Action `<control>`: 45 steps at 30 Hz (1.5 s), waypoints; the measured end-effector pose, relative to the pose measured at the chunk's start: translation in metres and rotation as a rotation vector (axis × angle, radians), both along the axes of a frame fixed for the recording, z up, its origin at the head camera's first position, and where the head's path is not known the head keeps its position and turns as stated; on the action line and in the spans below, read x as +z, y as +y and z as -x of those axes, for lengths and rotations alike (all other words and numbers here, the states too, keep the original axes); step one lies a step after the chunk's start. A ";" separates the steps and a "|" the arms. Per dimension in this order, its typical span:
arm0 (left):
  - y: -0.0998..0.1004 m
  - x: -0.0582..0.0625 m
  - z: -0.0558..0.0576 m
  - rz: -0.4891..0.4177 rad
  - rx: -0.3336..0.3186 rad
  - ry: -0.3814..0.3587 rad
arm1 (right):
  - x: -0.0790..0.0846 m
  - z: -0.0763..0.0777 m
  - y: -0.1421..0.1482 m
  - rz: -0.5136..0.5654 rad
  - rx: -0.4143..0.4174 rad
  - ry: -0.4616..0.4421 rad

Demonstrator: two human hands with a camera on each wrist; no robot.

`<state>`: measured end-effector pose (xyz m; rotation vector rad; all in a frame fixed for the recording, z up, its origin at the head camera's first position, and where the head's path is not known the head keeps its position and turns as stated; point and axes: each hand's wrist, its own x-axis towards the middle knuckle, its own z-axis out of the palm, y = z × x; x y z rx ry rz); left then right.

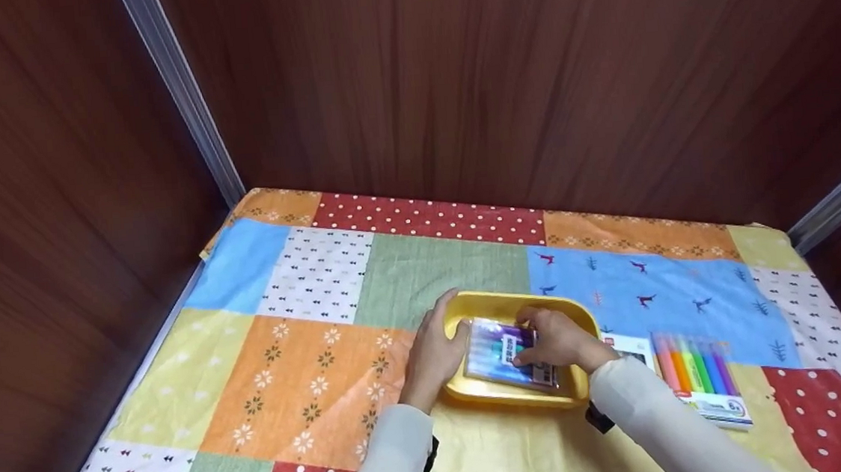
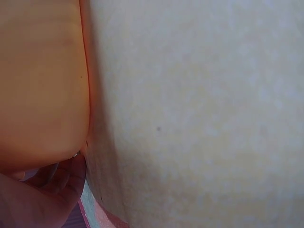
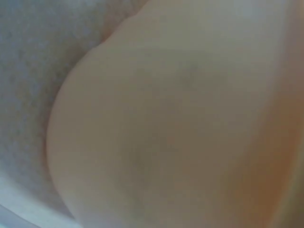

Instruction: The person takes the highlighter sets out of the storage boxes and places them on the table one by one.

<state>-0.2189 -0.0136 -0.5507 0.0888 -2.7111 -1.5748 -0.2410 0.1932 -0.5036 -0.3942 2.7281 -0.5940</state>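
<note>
A shallow yellow plastic basin (image 1: 523, 400) stands on the patchwork cloth. My left hand (image 1: 434, 359) holds its left rim, thumb on the inner side and fingers outside. In the left wrist view, curled fingers of the left hand (image 2: 59, 185) lie against the basin wall (image 2: 42, 85). Inside the basin is a flat clear pack (image 1: 486, 354) with purple and blue contents and a white label. My right hand (image 1: 556, 338) grips that pack at its right part, thumb on top; its other fingers are partly hidden. The right wrist view is blurred, mostly filled by a pale basin wall (image 3: 156, 123).
Right of the basin lies a pack of coloured markers (image 1: 702, 375), beside a white package (image 1: 632, 347) partly covered by my right sleeve. The patchwork cloth (image 1: 312, 379) covers the table. Dark wood panels (image 1: 380, 104) rise behind and at both sides.
</note>
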 end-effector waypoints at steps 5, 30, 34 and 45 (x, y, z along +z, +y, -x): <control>0.001 0.002 0.000 0.007 -0.002 -0.003 | 0.000 0.000 -0.004 -0.028 -0.009 -0.026; 0.002 0.002 0.001 0.033 0.021 0.022 | 0.016 -0.009 -0.005 0.043 -0.029 0.010; 0.001 0.003 0.001 0.036 0.013 0.026 | 0.023 -0.011 -0.003 0.040 -0.049 -0.008; 0.002 0.002 0.000 0.031 0.006 0.023 | 0.036 -0.018 -0.002 0.006 -0.010 -0.019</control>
